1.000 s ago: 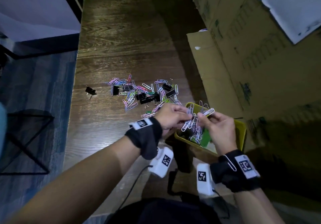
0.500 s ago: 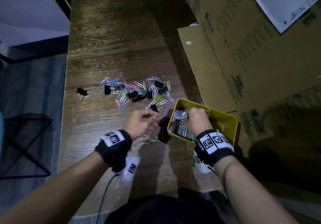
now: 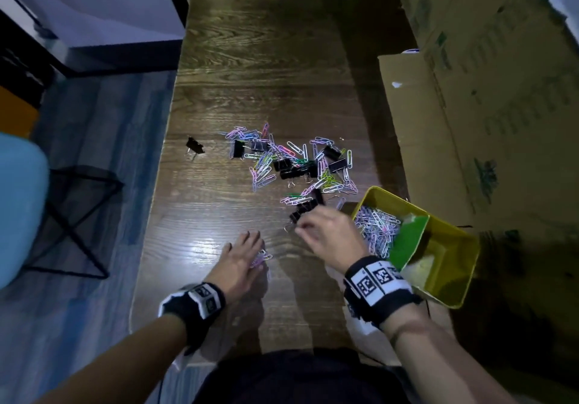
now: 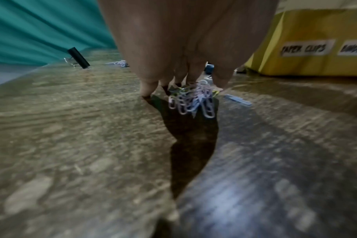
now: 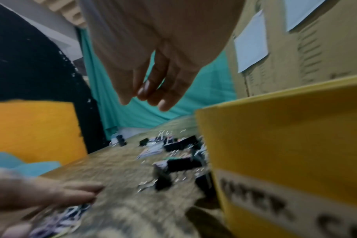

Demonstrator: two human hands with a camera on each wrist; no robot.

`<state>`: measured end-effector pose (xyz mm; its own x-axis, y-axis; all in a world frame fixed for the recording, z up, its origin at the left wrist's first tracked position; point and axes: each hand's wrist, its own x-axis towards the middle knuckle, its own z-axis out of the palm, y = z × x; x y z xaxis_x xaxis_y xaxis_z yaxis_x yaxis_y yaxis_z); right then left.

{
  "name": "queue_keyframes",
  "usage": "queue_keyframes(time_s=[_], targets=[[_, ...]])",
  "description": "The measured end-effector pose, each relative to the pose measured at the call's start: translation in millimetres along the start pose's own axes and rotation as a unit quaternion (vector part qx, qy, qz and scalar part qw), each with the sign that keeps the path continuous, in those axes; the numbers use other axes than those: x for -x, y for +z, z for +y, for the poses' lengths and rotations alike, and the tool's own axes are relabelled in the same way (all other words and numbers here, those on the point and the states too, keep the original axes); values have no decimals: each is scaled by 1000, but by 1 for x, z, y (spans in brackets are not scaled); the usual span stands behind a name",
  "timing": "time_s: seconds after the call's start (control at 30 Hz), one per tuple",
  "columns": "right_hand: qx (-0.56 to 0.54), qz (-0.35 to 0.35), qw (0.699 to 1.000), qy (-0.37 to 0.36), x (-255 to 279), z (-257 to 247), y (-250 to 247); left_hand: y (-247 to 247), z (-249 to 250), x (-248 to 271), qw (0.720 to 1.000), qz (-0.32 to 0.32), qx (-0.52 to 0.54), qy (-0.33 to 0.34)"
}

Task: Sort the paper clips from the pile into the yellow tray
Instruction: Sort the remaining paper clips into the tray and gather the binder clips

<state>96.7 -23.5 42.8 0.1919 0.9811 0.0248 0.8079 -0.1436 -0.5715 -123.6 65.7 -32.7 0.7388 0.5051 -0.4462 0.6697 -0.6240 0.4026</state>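
Head | dark wood table (image 3: 266, 58) | cardboard boxes (image 3: 488, 96) right | left hand (image 3: 239, 258) spread, right hand (image 3: 329, 236) loose

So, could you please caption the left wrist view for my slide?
Left hand resting its fingers on a small bunch of paper clips on the wooden table, beside the yellow tray.

Head view looks steeply down; both wrist views skim low, seemingly forward, sharing the yellow tray (image 3: 457, 281).

Left hand (image 4: 185, 40) fingers (image 4: 148, 85) over paper clips (image 4: 192, 101) — wooden table (image 4: 71, 145), yellow tray (image 4: 308, 32) beside
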Motion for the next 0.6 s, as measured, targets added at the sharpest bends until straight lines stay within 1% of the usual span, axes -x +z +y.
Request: queue_keyframes(time_s=[0.03,0.1,0.13,0.17,0.2,0.27,0.3,0.4,0.47,0.6], targets=[[-1,-68,998,-4,-1,-4,11,2,0,6,1000,3,2,-5],[11,-193,981,3,0,-12,36,2,-5,16,999,47,-11,-21],[26,-245,969,6,1,-15,46,-1,-6,20,996,75,-14,-48],[50,-283,958,7,2,-19,56,-4,-7,24,992,89,-14,-85],[74,-304,950,5,2,-22,65,-6,-7,26,989,89,-12,-120],[113,-308,945,-2,-1,-29,78,-7,-3,28,985,53,1,-166],[125,-302,945,-2,-4,-31,86,-5,0,26,985,37,1,-170],[126,-285,950,10,-13,-33,96,-2,7,18,989,37,-3,-147],[107,-294,949,27,-16,-32,99,-1,10,12,989,41,22,-141],[82,-302,949,29,-16,-34,101,-1,12,2,990,50,69,-112]])
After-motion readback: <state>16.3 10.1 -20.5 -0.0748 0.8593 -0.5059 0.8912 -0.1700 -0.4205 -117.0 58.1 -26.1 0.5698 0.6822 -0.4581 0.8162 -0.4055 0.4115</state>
